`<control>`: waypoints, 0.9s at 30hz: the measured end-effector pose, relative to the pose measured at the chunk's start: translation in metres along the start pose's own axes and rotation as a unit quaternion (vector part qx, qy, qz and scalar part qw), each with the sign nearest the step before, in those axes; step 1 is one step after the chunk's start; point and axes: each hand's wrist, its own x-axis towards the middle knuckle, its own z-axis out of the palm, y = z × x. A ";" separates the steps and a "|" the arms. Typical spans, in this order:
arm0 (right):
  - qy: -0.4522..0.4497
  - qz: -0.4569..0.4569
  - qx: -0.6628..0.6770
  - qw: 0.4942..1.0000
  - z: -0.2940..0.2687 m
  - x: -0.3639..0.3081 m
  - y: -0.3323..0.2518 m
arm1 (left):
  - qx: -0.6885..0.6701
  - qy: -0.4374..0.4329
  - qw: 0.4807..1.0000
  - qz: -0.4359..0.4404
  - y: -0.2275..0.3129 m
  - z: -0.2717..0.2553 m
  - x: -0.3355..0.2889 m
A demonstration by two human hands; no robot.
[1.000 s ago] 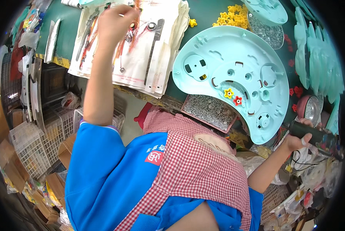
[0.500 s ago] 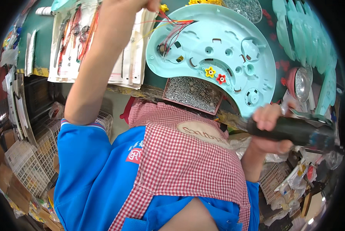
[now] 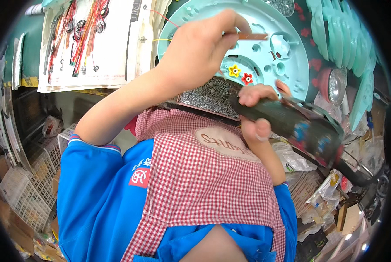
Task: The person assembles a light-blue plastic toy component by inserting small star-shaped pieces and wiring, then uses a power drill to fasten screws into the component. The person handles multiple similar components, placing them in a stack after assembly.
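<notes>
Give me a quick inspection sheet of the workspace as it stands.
Surface: green table, showing left of white sheets.
Job's things: aqua crescent-shaped shell bearing a yellow star and red star; dark cylindrical tool.
Clutter: row of aqua parts, pink bowl and clear plastic bags, all to the right.
Left hand: over the shell, blurred reddish-brown strip at its fingertips; grip unclear.
Right hand: wrapped around the tool.
Cables: red and orange wires on the sheets; single red wire and yellow wire reaching toward the shell.
Surroundings: white plastic basket at lower left.
</notes>
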 end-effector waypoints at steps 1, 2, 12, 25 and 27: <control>-0.002 -0.034 0.026 0.999 -0.003 0.003 -0.001 | 0.042 -0.013 0.999 0.018 0.000 -0.001 -0.007; -0.005 -0.051 0.044 0.998 -0.006 0.007 -0.009 | 0.085 -0.026 0.995 0.036 -0.003 -0.001 -0.015; -0.054 -0.101 0.166 0.979 -0.019 0.024 -0.038 | 0.182 -0.177 0.952 0.173 -0.012 0.023 -0.049; 0.030 -0.133 0.072 0.988 -0.043 0.067 -0.028 | 0.260 -0.194 0.935 0.143 -0.032 0.045 0.014; 0.023 -0.146 0.109 0.983 -0.044 0.067 -0.025 | 0.230 -0.200 0.942 0.142 -0.030 0.043 0.013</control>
